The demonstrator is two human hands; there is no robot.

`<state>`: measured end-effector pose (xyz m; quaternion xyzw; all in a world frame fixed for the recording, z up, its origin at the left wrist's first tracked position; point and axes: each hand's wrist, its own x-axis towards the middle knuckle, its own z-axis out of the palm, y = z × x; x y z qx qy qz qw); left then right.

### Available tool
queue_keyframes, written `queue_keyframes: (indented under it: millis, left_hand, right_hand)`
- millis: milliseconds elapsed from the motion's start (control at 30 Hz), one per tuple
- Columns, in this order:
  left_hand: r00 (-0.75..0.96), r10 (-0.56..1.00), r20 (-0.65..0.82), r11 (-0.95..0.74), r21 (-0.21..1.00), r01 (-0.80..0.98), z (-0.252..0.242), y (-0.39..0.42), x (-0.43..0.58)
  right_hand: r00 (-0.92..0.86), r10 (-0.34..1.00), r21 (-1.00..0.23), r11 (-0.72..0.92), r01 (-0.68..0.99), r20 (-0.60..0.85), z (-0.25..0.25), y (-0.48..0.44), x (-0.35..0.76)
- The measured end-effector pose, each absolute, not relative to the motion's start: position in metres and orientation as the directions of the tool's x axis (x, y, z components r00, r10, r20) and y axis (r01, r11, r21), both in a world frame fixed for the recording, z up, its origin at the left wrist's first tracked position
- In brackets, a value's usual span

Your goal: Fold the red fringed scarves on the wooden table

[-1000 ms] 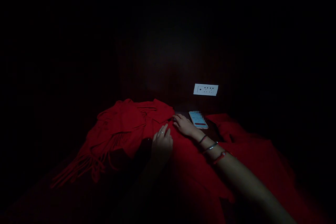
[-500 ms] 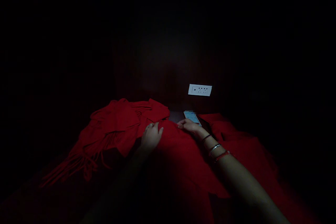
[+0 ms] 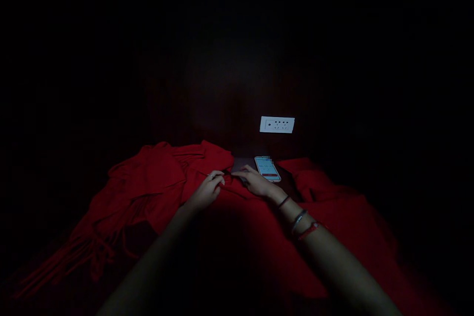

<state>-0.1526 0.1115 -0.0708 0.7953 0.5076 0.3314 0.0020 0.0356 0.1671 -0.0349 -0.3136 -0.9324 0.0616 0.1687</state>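
A red fringed scarf (image 3: 148,177) lies heaped at the left, its tassels trailing toward the lower left. More red cloth (image 3: 266,237) spreads below and between my hands; whether it is the same piece I cannot tell. My left hand (image 3: 208,191), a ring on one finger, is closed with its fingertips pinched at the upper edge of the cloth. Close by on the right, my right hand (image 3: 257,182) curves its fingers leftward, closed at the same edge. The fingertips of both hands nearly meet, and the exact grip is hard to see in the dim light.
A phone (image 3: 267,170) with a lit screen lies just beyond my right hand on a dark surface. Behind it a white socket plate (image 3: 277,124) is on the dark wall. Red folded cloth (image 3: 318,182) lies at the right. Deep shadow surrounds everything.
My hands have come closer together, the right one shifting left and off the phone's lower edge. The cloth between them is now bunched into folds. The view has shifted slightly.
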Motion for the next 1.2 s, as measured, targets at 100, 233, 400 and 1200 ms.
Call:
queue_keyframes:
  millis: [100, 233, 400, 1200]
  left_hand:
    - [0.195, 0.799, 0.569, -0.462, 0.373, 0.805, -0.071, 0.112, -0.151]
    - [0.072, 0.814, 0.576, -0.390, 0.451, 0.803, -0.068, 0.114, -0.151]
    - [-0.113, 0.827, 0.551, -0.352, 0.664, 0.660, -0.065, 0.115, -0.151]
    - [-0.190, 0.959, 0.208, -0.109, 0.895, 0.433, -0.066, 0.145, -0.132]
  right_hand:
    - [-0.863, 0.490, -0.092, 0.871, 0.482, 0.124, -0.036, 0.184, 0.024]
    - [-0.788, 0.615, -0.093, 0.785, 0.612, 0.012, -0.019, 0.195, 0.025]
    - [-0.602, 0.767, -0.435, 0.630, 0.643, 0.222, -0.008, 0.189, 0.037]
    - [-0.084, 0.993, -0.932, 0.102, 0.347, 0.078, -0.050, 0.204, 0.029]
